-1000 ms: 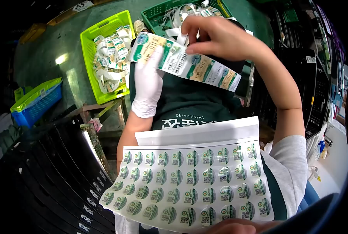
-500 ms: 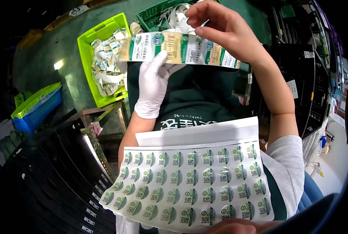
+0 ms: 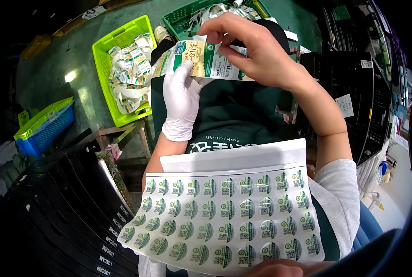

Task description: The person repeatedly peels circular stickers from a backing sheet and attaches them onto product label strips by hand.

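My left hand [image 3: 182, 99], in a white glove, grips a strip of printed labels [image 3: 196, 57] with the thumb on its face. Green, white and beige panels with barcodes show on the strip. My bare right hand [image 3: 257, 53] hovers over the strip's right part, fingers curled and thumb apart from them. Its fingertips are close to the strip's upper edge; whether they touch it I cannot tell. Nearer to me lies a white sheet of round green-and-white stickers [image 3: 227, 207] with QR codes, in several rows. A dark green apron [image 3: 233, 108] is beneath the hands.
A lime-green basket [image 3: 103, 76] holds heaped label strips on the left. Another, dark green basket [image 3: 180, 18] with strips stands at the top. Blue and green crates [image 3: 44, 124] rest farther left. Black stacked crates [image 3: 67, 207] are at lower left, with more black stacks [image 3: 340, 83] on the right.
The label strip has shifted, with different panels beside the left thumb and less of it extending right. My right hand has moved left and down towards it. The sticker sheet stays put.
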`<action>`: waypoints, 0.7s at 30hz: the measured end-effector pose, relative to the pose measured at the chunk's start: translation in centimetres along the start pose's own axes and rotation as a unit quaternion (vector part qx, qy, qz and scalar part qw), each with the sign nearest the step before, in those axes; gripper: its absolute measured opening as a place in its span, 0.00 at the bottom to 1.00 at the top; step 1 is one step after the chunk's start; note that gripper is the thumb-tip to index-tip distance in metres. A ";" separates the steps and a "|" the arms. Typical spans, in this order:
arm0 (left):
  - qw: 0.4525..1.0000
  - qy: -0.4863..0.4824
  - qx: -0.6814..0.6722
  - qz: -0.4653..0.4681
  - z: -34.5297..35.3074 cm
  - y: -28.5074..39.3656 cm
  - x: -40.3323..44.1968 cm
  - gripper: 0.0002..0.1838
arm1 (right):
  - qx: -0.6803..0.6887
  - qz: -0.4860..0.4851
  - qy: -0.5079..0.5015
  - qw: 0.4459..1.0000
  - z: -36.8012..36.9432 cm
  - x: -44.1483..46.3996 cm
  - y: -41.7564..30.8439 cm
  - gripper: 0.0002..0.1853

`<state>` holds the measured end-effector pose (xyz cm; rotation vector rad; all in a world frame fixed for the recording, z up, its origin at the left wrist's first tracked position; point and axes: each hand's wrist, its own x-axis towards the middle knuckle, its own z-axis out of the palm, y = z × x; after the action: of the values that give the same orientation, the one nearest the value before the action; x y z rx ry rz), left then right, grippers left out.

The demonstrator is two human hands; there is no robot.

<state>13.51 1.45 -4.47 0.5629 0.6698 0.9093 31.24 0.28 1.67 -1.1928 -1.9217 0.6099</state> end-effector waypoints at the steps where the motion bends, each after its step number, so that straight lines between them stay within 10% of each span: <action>1: 1.000 0.004 0.007 -0.001 0.0 0.0 0.0 0.21 | -0.010 -0.005 -0.006 1.000 0.1 0.0 0.1 0.21; 11: 0.999 -0.019 -0.044 0.018 -0.3 0.1 0.2 0.18 | -0.114 -0.034 0.112 0.986 -0.2 0.3 2.3 0.21; 16: 1.000 -0.008 -0.018 0.018 0.0 0.4 0.0 0.17 | 0.090 0.113 0.010 0.989 -0.6 -0.5 1.7 0.14; 21: 0.998 -0.016 -0.050 0.018 -0.3 0.5 0.1 0.17 | 0.004 -0.003 -0.065 0.998 -1.1 -0.8 1.4 0.13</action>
<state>13.11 1.77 -4.34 0.5015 0.5838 0.9604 33.04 0.18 0.96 -1.1678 -2.0283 0.7057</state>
